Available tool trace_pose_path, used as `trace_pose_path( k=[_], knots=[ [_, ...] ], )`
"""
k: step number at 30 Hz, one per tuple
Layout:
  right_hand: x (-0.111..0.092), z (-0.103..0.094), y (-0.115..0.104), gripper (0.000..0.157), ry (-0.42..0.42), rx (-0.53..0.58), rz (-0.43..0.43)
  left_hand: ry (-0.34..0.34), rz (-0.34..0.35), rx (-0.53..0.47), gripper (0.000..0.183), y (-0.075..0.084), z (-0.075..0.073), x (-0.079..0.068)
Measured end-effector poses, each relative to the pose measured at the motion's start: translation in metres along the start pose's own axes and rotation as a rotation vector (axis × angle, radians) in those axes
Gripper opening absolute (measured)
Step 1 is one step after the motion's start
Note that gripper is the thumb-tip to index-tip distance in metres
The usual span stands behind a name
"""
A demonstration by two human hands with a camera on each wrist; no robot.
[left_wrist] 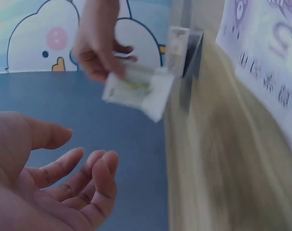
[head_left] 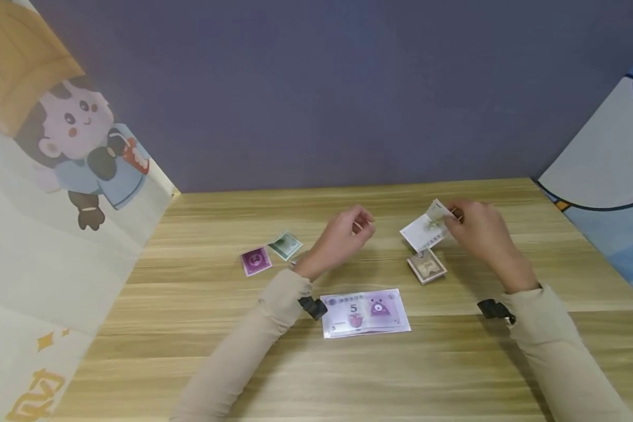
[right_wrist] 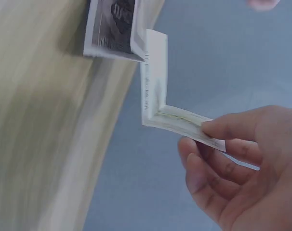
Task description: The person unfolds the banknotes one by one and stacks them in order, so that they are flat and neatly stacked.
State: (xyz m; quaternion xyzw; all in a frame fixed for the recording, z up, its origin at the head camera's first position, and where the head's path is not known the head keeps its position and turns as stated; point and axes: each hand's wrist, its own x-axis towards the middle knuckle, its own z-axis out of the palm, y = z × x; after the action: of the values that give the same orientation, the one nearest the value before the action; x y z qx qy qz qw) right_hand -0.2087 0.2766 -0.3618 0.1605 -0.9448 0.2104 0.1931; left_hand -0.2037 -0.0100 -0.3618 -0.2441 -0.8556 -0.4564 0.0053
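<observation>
My right hand (head_left: pixel 477 227) pinches one end of a pale play banknote (head_left: pixel 421 233) between thumb and fingers. In the right wrist view the banknote (right_wrist: pixel 158 98) is creased into an L shape. Just below it on the table lies a folded brown banknote (head_left: pixel 427 266), partly sprung up. My left hand (head_left: pixel 343 239) hovers above the table to the left, its fingers loosely bent and holding nothing, as the left wrist view of the hand (left_wrist: pixel 59 180) also shows. Nearer to me, a purple 5 banknote (head_left: pixel 366 315) lies flat, its left end by the left wrist strap.
A small folded purple note (head_left: pixel 255 261) and a folded green note (head_left: pixel 286 246) lie left of my left hand. The wooden table (head_left: pixel 190 328) meets a dark blue panel (head_left: pixel 316 94) at the back. Cartoon-printed walls stand on both sides.
</observation>
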Motion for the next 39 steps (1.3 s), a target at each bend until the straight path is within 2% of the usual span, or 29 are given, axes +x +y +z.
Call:
trace_pose_path(
  k=[4, 8, 15, 18, 22, 27, 31, 39],
  knots=[
    [0.001, 0.000, -0.016, 0.016, 0.066, 0.022, -0.037, -0.026, -0.006, -0.024, 0.023, 0.000, 0.012, 0.006],
    [0.002, 0.003, -0.025, 0.015, 0.099, 0.022, -0.052, -0.051, -0.028, -0.052, 0.027, -0.002, 0.020, 0.010],
    [0.000, 0.009, -0.038, 0.011, 0.099, 0.090, -0.093, -0.119, -0.104, -0.080, 0.042, -0.006, 0.033, 0.010],
    [-0.001, 0.011, -0.045, 0.010, 0.084, 0.138, -0.101, -0.129, -0.129, -0.131, 0.036, -0.007, 0.035, 0.008],
    [-0.003, 0.011, -0.053, 0.011, 0.026, 0.222, -0.088, -0.133, -0.160, -0.215, 0.019, -0.007, 0.035, 0.005],
    [-0.004, 0.012, -0.055, 0.013, -0.079, 0.340, -0.053, -0.131, -0.194, -0.286, 0.009, -0.012, 0.030, -0.004],
    [-0.004, 0.014, -0.055, 0.011, -0.132, 0.417, -0.036, -0.138, -0.196, -0.268, 0.009, -0.015, 0.022, -0.014],
    [-0.004, 0.021, -0.066, 0.017, -0.276, 0.555, -0.001, -0.164, -0.285, -0.260, 0.011, -0.016, 0.007, -0.034]
  ],
)
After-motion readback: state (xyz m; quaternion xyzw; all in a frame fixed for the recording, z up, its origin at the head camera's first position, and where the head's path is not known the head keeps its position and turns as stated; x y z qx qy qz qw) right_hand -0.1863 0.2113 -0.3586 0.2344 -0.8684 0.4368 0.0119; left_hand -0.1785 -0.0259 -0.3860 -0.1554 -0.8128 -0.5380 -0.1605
